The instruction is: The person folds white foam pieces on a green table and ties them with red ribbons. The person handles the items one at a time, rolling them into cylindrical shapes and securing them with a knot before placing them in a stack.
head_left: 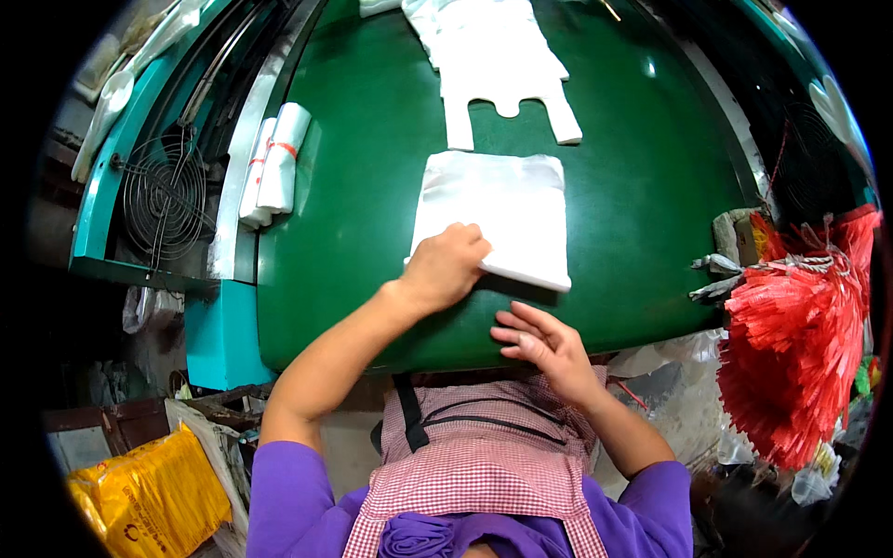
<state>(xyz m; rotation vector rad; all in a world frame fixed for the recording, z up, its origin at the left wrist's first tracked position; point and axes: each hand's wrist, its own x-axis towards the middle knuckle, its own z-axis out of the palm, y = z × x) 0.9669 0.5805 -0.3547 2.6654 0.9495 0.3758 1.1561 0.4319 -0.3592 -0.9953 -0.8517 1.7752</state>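
Your left hand (445, 267) presses curled fingers on the folded stack of white plastic bags (493, 219), mid green conveyor belt (372, 186). Your right hand (544, 342) hovers, fingers spread, at the belt's near edge.

Left hand (445, 268) is covering the near left corner of the folded white bag stack (502, 209). Second bag pile (493, 46) is running off the top edge. Yellow sack (149, 498) is fading into the dark rim.
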